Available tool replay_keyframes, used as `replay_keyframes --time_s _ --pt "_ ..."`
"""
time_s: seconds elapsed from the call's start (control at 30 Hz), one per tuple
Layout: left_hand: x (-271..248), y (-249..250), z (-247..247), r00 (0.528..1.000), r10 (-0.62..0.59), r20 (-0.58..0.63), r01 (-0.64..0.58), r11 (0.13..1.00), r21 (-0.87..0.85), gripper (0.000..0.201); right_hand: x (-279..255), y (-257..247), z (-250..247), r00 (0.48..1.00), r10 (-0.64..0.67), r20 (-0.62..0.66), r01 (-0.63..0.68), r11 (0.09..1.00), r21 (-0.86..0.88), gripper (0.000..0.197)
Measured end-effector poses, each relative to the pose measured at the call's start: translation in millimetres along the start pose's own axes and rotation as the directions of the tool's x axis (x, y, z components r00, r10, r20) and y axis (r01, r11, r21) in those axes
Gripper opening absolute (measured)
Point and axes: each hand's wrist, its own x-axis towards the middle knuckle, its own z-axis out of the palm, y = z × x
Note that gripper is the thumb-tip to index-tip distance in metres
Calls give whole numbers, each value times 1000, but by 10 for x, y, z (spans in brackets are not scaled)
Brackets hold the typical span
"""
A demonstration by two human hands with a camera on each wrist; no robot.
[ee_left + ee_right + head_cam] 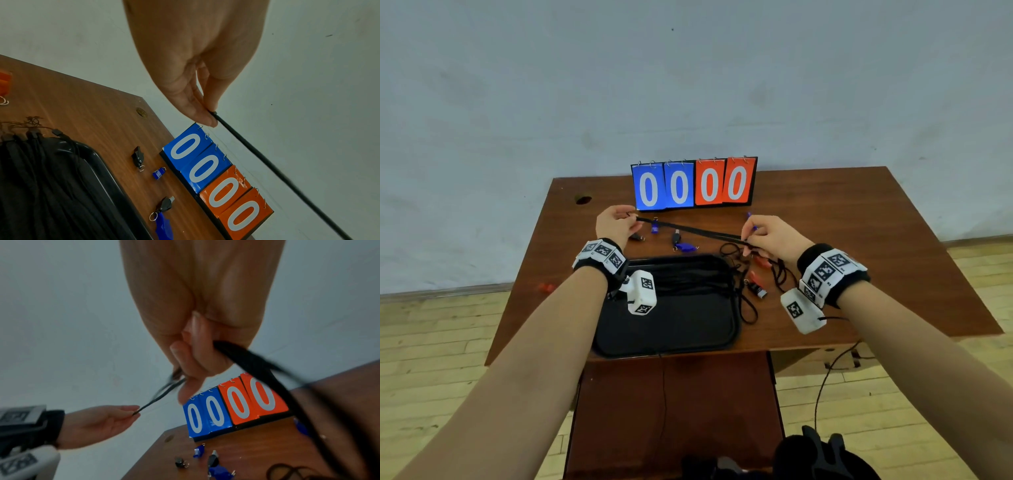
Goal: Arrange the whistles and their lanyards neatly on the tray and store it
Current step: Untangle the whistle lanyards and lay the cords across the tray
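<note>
A black lanyard [688, 229] is stretched taut above the table between both hands. My left hand [616, 224] pinches its left end [213, 113] with thumb and forefinger. My right hand [767, 240] grips the other end [236, 353], and a blue whistle [750, 219] shows above its fingers. The black tray [671, 339] lies near the front edge with several black lanyards [30, 170] laid across it. Loose whistles lie behind the tray: a black one [137, 157], a small blue one [158, 173], a dark one [165, 204] and a larger blue one [686, 247].
A flip scoreboard [693, 183] reading 0000 stands at the table's back edge by the wall. Tangled black cords [743, 274] with red whistles [763, 262] lie right of the tray. An orange object [546, 287] is on the floor at left.
</note>
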Motion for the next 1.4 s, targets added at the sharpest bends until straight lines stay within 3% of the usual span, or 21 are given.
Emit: replay_keyframes --time_s 0.07,0.13,0.47,0.6,0.7,0.97,1.17,1.4 --pt "39 20 -8 1000 6 -25 -6 1000 27 21 6 43 -25 1000 20 22 -17 990 -143 13" --pt "91 35 -21 999 20 -47 -18 999 50 18 -5 92 -49 997 58 58 -47 984 -173 16" --pt "110 21 -79 998 17 -63 -13 998 60 17 -145 140 -161 999 25 -28 -26 998 -51 18" --pt "77 -82 -173 996 -9 -90 12 999 33 20 -123 240 -164 987 66 -146 -67 998 -2 26" --pt "33 -208 -312 992 -50 -118 52 999 16 25 -77 376 -112 977 134 -165 -126 990 59 26" --pt "-97 -833 -804 967 -160 -200 182 979 94 20 165 736 485 957 276 -87 -251 942 224 12" --pt "-182 -1268 -1123 939 -193 -283 257 944 208 20 366 1046 962 907 400 -135 -374 910 181 13" --pt "-173 -1625 -1350 933 -173 -316 279 902 330 15 455 1222 1346 890 435 -137 -407 893 190 14"
